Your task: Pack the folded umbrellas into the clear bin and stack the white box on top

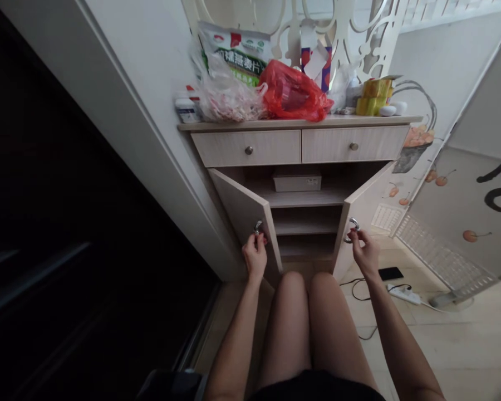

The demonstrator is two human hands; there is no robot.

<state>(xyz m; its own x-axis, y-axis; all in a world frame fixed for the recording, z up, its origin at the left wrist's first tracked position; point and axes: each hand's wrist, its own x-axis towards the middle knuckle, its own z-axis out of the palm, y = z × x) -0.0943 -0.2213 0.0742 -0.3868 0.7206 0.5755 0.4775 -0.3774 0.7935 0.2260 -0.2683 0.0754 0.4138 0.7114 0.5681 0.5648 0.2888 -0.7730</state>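
Bare knees (pixel 294 289) sit closest to the lens, side by side, pointed at the low cabinet (pixel 300 123) against the far wall. Left hand (pixel 254 257): fingers closed on the left ring handle (pixel 258 226), which hangs on the left door (pixel 242 206). Right hand (pixel 365 253): fingertips pinched together on the right ring handle (pixel 353 227) of the right door (pixel 365 203). Both doors stand swung outward toward the person, one to each side of the knees, leaving the interior exposed. Inside, three shelves are visible; the top one carries a flat pale box (pixel 297 182) at its centre, and the contents of the lower two cannot be told in the shadow. Above the doors, two drawers (pixel 246 148) sit shut, side by side, each with a round knob. Cabinet top is crowded: a red plastic bag (pixel 294 92) near the middle, a clear bag (pixel 229 100) with red-and-white contents just left of it and touching, a green-printed packet (pixel 237 55) standing behind, yellow packs (pixel 373 89) toward the right end. On the floor right of the right arm — a dark phone (pixel 391 273) and, nearer, a white power strip (pixel 404 293) with a cable running from it.
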